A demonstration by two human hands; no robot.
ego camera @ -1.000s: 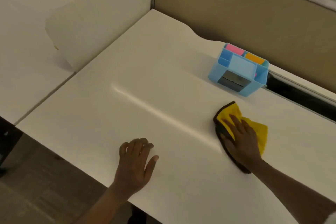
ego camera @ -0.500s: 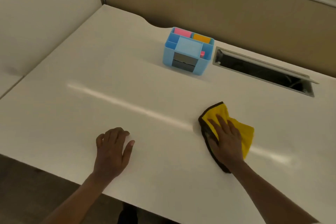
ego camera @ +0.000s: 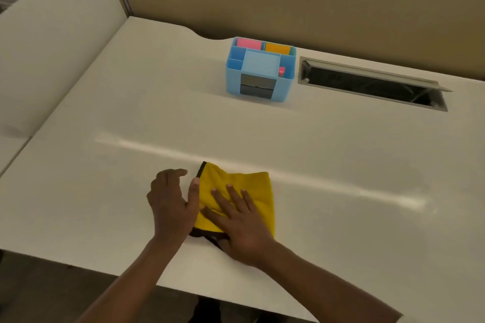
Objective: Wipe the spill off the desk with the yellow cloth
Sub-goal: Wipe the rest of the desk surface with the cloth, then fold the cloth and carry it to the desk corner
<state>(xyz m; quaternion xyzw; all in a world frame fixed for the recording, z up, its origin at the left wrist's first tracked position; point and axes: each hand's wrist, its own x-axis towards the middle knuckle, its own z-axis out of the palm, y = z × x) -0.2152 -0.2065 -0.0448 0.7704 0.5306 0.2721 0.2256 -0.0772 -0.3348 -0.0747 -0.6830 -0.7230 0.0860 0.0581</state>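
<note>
The yellow cloth (ego camera: 244, 186), folded with a dark edge, lies flat on the white desk (ego camera: 341, 231) near its front edge. My right hand (ego camera: 241, 223) presses flat on the cloth with fingers spread. My left hand (ego camera: 172, 204) rests on the desk just left of the cloth, its thumb touching the cloth's left edge and its fingers curled. No spill shows clearly on the desk; a faint dull patch (ego camera: 393, 178) lies to the right.
A blue desk organizer (ego camera: 259, 71) with pink and orange items stands at the back centre. An open cable slot (ego camera: 372, 84) lies right of it. White partition panels (ego camera: 52, 47) border the left, a tan wall the back.
My right hand has slid the cloth leftward toward the desk's front centre. My left hand has come beside it and now touches its left edge. The view shifted too.
</note>
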